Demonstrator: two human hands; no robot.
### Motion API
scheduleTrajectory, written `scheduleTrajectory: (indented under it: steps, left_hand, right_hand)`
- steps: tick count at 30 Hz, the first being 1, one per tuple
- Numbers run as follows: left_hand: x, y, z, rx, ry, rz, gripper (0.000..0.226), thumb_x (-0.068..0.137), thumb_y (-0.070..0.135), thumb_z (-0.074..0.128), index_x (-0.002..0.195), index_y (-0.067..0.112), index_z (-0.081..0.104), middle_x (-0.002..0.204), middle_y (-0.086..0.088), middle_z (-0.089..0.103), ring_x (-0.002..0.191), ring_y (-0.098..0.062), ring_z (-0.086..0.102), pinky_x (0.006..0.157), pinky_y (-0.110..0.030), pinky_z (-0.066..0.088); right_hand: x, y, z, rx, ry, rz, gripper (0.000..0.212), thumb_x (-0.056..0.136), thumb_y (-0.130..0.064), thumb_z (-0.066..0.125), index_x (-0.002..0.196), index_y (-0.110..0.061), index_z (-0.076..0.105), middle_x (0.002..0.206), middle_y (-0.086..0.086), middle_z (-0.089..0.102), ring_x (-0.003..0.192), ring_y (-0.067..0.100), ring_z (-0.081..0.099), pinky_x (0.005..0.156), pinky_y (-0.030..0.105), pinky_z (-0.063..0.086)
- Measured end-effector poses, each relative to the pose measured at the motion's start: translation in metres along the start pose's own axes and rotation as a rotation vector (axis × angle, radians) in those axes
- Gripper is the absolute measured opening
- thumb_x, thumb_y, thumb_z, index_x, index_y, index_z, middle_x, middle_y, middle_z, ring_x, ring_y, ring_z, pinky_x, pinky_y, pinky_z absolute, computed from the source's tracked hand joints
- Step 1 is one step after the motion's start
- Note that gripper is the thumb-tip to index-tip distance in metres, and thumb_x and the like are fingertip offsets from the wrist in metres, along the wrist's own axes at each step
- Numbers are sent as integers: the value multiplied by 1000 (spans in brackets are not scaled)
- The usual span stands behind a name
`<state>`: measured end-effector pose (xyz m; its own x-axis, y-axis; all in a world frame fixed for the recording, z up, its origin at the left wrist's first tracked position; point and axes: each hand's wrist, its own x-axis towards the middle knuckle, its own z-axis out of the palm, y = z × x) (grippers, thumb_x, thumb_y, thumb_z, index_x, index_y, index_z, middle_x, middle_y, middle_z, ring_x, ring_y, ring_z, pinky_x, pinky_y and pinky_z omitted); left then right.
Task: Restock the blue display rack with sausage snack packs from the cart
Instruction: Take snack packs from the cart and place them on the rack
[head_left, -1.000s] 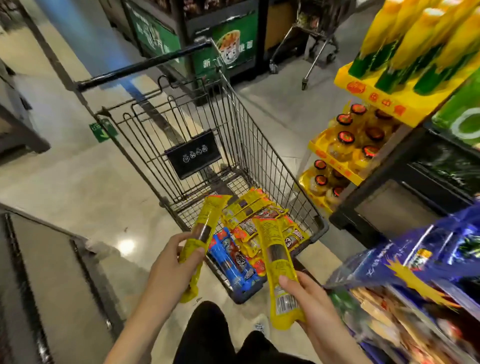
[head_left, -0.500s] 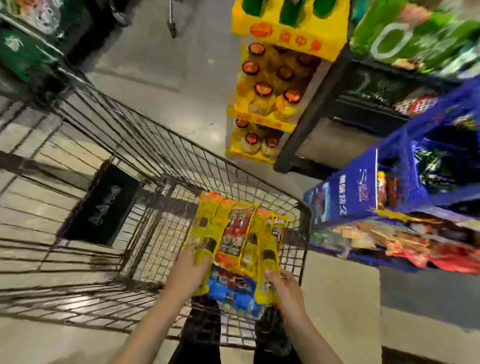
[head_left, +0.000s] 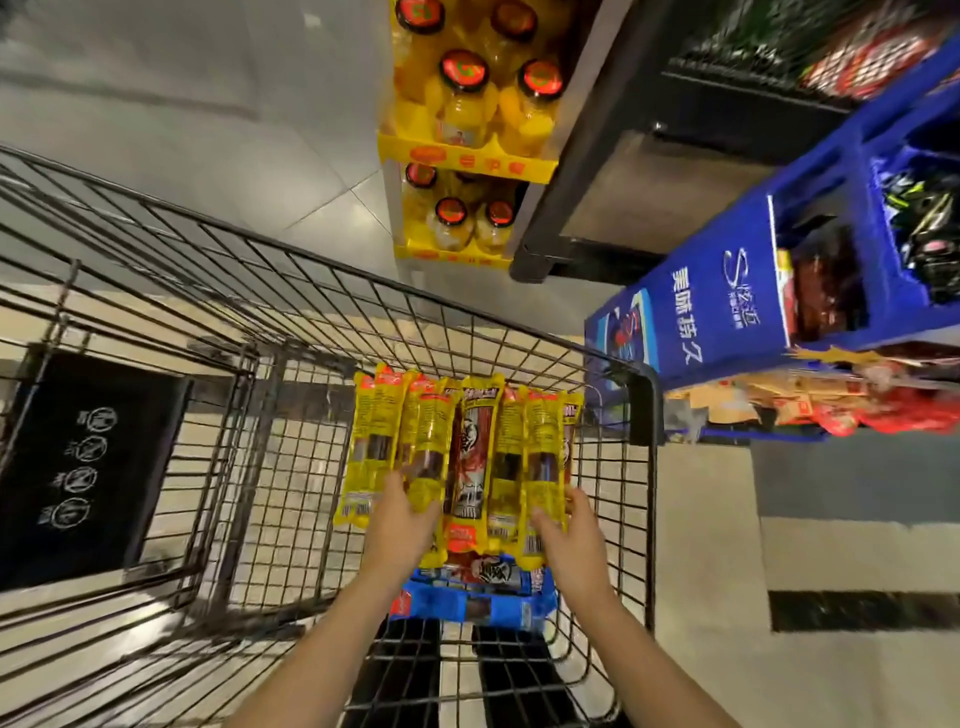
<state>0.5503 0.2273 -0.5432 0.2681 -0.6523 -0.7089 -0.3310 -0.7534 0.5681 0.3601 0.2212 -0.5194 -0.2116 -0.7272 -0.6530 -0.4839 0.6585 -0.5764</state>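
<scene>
Inside the cart (head_left: 641, 410), nearest, blue packs (head_left: 467, 603) lie under the left hand (head_left: 402, 525) and right hand (head_left: 571, 535), each grip clamped on yellow sausage packs (head_left: 431, 447) (one red-brown among them). Beyond the cart's far-right corner stands the blue rack (head_left: 727, 306).

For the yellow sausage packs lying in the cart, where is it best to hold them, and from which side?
Probably at the near ends, from both outer sides: the yellow sausage packs lie side by side lengthwise, so the left hand and right hand can squeeze them into one bundle.
</scene>
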Motion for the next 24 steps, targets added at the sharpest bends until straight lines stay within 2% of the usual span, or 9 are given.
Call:
scheduleTrajectory:
  steps: [3, 5, 8, 10, 11, 14, 18, 21, 24]
  left_hand:
    - [9, -10, 4, 110, 7, 31, 58, 85, 31, 66, 132, 16, 36, 100, -6, 65, 66, -16, 62, 55, -32, 54]
    - [12, -11, 5, 154, 19, 61, 58, 85, 32, 65, 133, 15, 38, 98, -4, 62, 62, -15, 59, 57, -32, 52]
    - [16, -9, 5, 262, 26, 106, 58, 86, 38, 63, 135, 15, 42, 122, -8, 47, 76, -18, 63, 73, -32, 55]
    - [21, -9, 7, 322, 34, 121, 62, 86, 41, 62, 138, 17, 40, 128, -9, 42, 84, -20, 63, 80, -30, 53]
    - [23, -9, 9, 341, 39, 122, 62, 85, 41, 62, 139, 18, 39, 130, -10, 43, 88, -21, 63, 82, -31, 52]
    - [28, -8, 10, 371, 13, 87, 68, 86, 40, 62, 144, 22, 31, 135, -14, 40, 104, -28, 60, 89, -38, 51]
    - [29, -12, 4, 395, -43, 95, 79, 88, 40, 60, 150, 18, 16, 129, -11, 48, 111, -26, 55, 90, -39, 49]
    - [22, -8, -12, 424, -45, 123, 76, 89, 37, 59, 149, 11, 20, 119, -9, 54, 98, -21, 58, 83, -35, 50]
    - [3, 8, -33, 500, -85, 157, 69, 91, 38, 56, 146, 9, 27, 136, -12, 49, 117, -26, 52, 96, -39, 44]
  right_hand:
    - [8, 10, 6, -142, 51, -27, 48, 91, -27, 61, 135, -19, 44, 122, 0, 50, 109, 13, 52, 98, 35, 46]
    - [10, 17, 11, -166, 78, -34, 51, 91, -27, 60, 138, -19, 41, 125, -2, 54, 111, 15, 55, 97, 38, 48]
    - [11, 23, 17, -192, 148, -19, 48, 91, -27, 60, 134, -21, 40, 118, -10, 57, 100, 14, 62, 81, 35, 55]
    - [15, 24, 21, -253, 189, -14, 38, 93, -23, 56, 129, -17, 46, 113, -11, 49, 87, 9, 61, 69, 26, 55]
    - [17, 24, 23, -283, 209, -7, 33, 94, -22, 55, 126, -16, 48, 112, -8, 47, 84, 9, 60, 68, 28, 56]
    - [23, 20, 26, -340, 229, 24, 32, 92, -21, 55, 124, -16, 49, 117, 0, 50, 95, 17, 59, 78, 39, 55]
    - [22, 14, 25, -390, 224, 35, 38, 93, -23, 52, 130, -12, 47, 121, 5, 52, 107, 21, 56, 87, 37, 51]
    - [10, 6, 19, -411, 201, -22, 45, 95, -26, 49, 136, -9, 44, 130, 8, 50, 117, 22, 52, 97, 37, 46]
    - [-14, -11, 3, -384, 93, -124, 48, 97, -31, 46, 140, -12, 39, 139, 5, 45, 124, 20, 48, 104, 36, 42]
